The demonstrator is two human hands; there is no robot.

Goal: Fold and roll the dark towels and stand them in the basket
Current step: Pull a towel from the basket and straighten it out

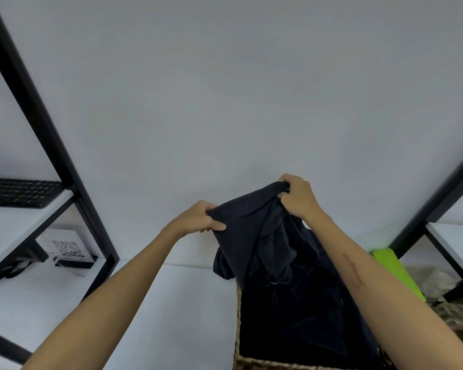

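Left hand (pixel 201 218) and right hand (pixel 297 194) each pinched top edge of dark towel (pixel 254 236), fingers curled, above wicker basket (pixel 238 329). QR-code card (pixel 67 248) on shelf; text unreadable.

No legible words, brands or numbers anywhere. Only sign: black QR code (pixel 68 248) printed on white upright card (pixel 62 240) in clear stand, lower left shelf. Small print beneath code too blurred to read. Black keyboard (pixel 20 192) on shelf above: key legends unreadable.
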